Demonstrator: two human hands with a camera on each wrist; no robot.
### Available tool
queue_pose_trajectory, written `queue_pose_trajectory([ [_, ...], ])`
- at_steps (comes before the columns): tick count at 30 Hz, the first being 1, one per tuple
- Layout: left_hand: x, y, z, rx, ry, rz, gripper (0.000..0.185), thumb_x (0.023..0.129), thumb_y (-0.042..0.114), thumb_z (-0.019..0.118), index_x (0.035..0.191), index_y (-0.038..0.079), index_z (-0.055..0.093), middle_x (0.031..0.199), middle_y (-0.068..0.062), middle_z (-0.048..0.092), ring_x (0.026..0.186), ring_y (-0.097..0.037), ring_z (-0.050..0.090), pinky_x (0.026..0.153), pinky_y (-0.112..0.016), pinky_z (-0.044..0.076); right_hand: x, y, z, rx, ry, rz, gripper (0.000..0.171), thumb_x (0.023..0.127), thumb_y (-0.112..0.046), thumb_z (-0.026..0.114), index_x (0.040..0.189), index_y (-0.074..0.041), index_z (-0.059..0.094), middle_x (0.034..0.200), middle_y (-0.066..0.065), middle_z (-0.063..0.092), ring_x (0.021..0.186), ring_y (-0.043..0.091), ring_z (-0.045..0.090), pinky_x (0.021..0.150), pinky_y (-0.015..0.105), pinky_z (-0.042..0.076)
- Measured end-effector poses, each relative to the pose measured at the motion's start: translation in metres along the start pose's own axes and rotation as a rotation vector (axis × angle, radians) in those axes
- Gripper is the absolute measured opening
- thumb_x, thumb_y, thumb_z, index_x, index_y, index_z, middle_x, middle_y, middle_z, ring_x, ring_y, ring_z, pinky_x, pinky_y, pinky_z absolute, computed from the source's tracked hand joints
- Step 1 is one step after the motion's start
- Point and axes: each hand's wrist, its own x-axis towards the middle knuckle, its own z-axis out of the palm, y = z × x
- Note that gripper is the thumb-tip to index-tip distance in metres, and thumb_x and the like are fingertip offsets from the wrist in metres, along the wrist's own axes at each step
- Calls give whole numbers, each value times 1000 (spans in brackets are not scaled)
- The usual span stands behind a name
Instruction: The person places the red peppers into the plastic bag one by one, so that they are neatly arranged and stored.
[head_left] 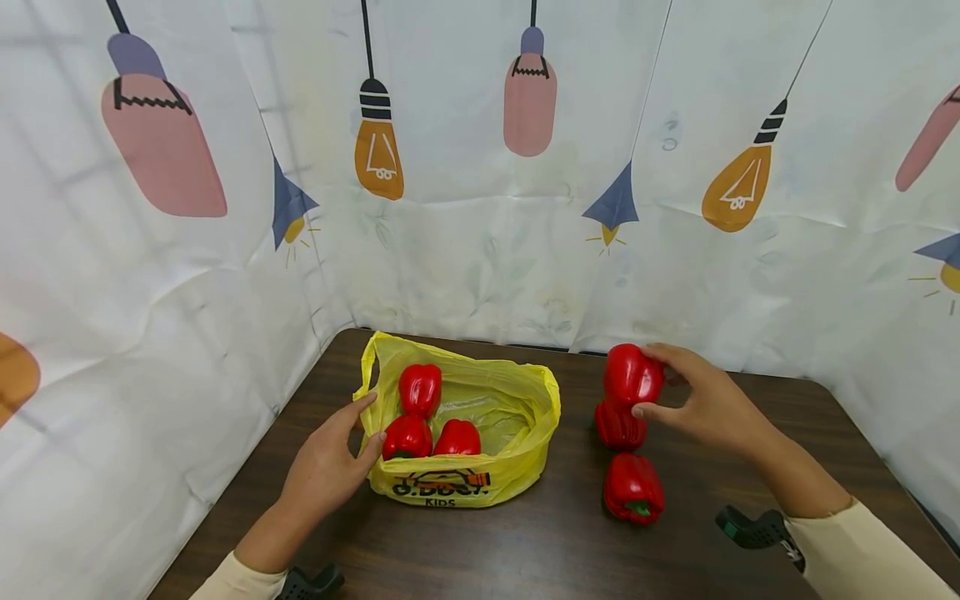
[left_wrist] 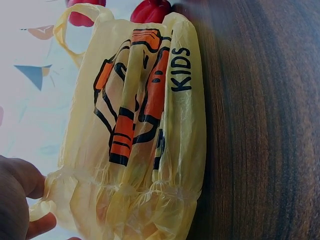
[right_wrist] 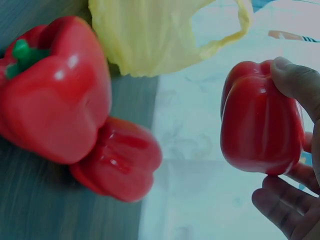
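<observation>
A yellow plastic bag [head_left: 517, 400] printed with "KIDS" [left_wrist: 150, 125] stands open on the dark table, with three red bell peppers [head_left: 420, 389] inside. My left hand [head_left: 330, 462] holds the bag's left rim, thumb over the edge; in the left wrist view the left hand [left_wrist: 17, 195] shows at the bag's lower corner. My right hand [head_left: 701, 400] grips a red pepper [head_left: 632, 375] lifted above the table, right of the bag; the same held pepper [right_wrist: 260, 120] fills the right wrist view. Below it lie two more red peppers [head_left: 620, 425] [head_left: 633, 489] on the table.
The dark wooden table [head_left: 562, 542] sits in a corner of white curtains printed with light bulbs [head_left: 378, 150]. Black wrist-camera mounts [head_left: 753, 529] show near both forearms. Bare tabletop lies in front of the bag and to the far right.
</observation>
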Motion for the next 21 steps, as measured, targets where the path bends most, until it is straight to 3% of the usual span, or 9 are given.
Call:
queue_pose_trajectory([
  [21, 1, 0, 2, -3, 19, 16, 64, 90, 20, 78, 148, 7, 53, 118, -14, 67, 103, -32, 65, 88, -55, 55, 23, -30, 1, 66, -3, -17, 82, 80, -32, 90, 148, -9, 51, 146, 14, 52, 121, 35, 56, 85, 52, 58],
])
